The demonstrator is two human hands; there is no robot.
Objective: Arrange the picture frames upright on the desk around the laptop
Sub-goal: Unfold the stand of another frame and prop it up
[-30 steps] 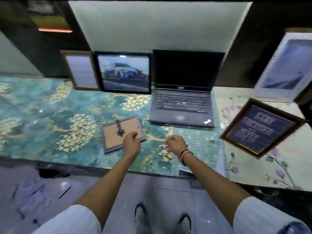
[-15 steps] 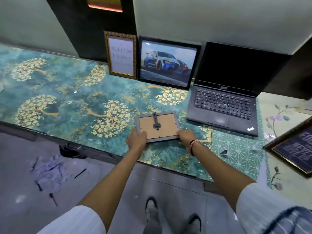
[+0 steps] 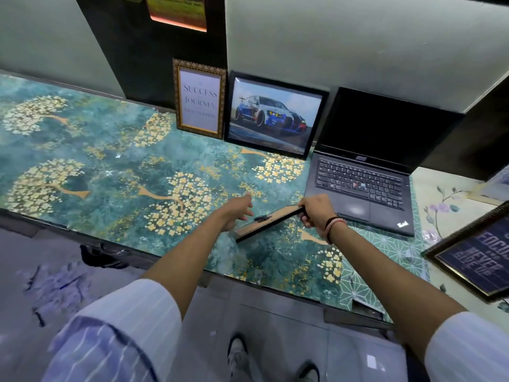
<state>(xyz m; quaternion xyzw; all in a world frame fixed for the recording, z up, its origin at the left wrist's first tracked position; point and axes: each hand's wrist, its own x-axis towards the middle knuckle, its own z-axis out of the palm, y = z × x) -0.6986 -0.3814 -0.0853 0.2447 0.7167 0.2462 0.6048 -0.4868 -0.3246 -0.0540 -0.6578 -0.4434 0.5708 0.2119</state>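
A small grey picture frame (image 3: pixel 268 222) with a brown cardboard back is tilted up off the desk, its right end raised. My right hand (image 3: pixel 316 210) grips that raised end. My left hand (image 3: pixel 237 212) hovers at the frame's lower left end with fingers spread; whether it touches the frame I cannot tell. An open black laptop (image 3: pixel 360 183) sits to the right. Two frames stand upright against the wall to the laptop's left: a gold-edged text frame (image 3: pixel 199 99) and a black frame with a racing car picture (image 3: pixel 274 117).
The desk (image 3: pixel 96 172) has a teal cover with gold trees, its front edge close to my body. A dark frame with white lettering (image 3: pixel 479 256) lies tilted at the right edge. Another frame's corner (image 3: pixel 495 183) shows at far right. The floor and my shoes lie below.
The small frame lay flat, back side up, with both hands at its near corners. Now my right hand has lifted its right end, and my left hand has opened beside it.
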